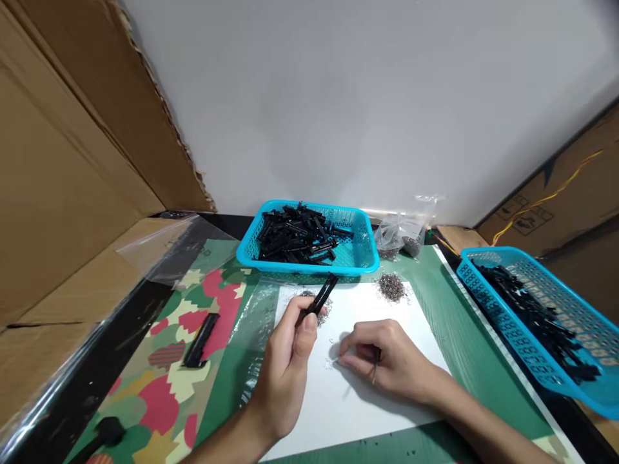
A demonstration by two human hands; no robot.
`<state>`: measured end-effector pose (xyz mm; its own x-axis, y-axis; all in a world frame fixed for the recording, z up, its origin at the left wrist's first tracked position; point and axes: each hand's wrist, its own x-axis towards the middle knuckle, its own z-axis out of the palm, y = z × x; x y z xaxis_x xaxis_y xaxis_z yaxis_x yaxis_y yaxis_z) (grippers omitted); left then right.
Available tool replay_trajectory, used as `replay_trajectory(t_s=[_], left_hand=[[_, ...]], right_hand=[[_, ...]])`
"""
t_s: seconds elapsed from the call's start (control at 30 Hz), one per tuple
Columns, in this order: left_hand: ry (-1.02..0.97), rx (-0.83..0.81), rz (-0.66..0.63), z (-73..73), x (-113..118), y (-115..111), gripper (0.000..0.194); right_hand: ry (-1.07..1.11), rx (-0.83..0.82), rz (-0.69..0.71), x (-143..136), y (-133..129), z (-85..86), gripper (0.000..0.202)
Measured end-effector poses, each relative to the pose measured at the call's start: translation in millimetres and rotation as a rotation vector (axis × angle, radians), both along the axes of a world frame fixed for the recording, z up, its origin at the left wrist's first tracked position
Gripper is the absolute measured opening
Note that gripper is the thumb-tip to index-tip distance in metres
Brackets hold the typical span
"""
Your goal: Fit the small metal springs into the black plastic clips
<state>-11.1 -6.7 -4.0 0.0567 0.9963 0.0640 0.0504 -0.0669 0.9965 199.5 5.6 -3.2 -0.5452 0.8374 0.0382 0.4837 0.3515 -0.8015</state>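
Observation:
My left hand [290, 361] is closed around a slim black plastic part [324, 293], held tilted above a white sheet of paper [309, 425]. My right hand [382, 357] rests low over the sheet, thumb and forefinger pinched together beside a few tiny loose metal pieces [329, 364]. A thin metal tool [374, 370] crosses its curled fingers; whether the fingertips also grip a tiny piece is too small to tell. Behind my left hand lies a small heap of tiny metal pieces [323, 317], partly hidden. A larger pile of wire-like metal bits [391, 287] sits at the sheet's back right.
A blue basket [309, 265] of black parts stands at the back; another blue basket [527, 348] with black parts is on the right. One black part [200, 340] lies on the patterned mat at left. Clear bags [399, 235] stand behind. Cardboard [72, 161] walls the left.

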Motion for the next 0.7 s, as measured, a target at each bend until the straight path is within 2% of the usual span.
replay_trajectory(t_s=[0.2, 0.3, 0.5, 0.6, 0.7], left_hand=[[0.003, 0.0, -0.03, 3.0, 2.7, 0.8, 0.035], [0.019, -0.008, -0.036, 3.5, 3.8, 3.0, 0.038], [-0.014, -0.057, -0.034, 3.0, 4.0, 4.7, 0.041], [-0.012, -0.05, -0.024, 5.6, 3.8, 4.5, 0.044], [-0.008, -0.041, -0.018, 6.6, 3.5, 4.6, 0.045]], right_hand=[[-0.082, 0.063, 0.034, -1.7, -1.1, -1.0, 0.017], [-0.183, 0.158, 0.065, -1.5, -3.1, -3.0, 0.025], [-0.392, 0.33, 0.135, -2.2, -7.4, -10.1, 0.02], [-0.383, 0.33, 0.139, -2.2, -7.3, -10.7, 0.02], [-0.273, 0.23, 0.103, -0.4, -5.3, -5.9, 0.023]])
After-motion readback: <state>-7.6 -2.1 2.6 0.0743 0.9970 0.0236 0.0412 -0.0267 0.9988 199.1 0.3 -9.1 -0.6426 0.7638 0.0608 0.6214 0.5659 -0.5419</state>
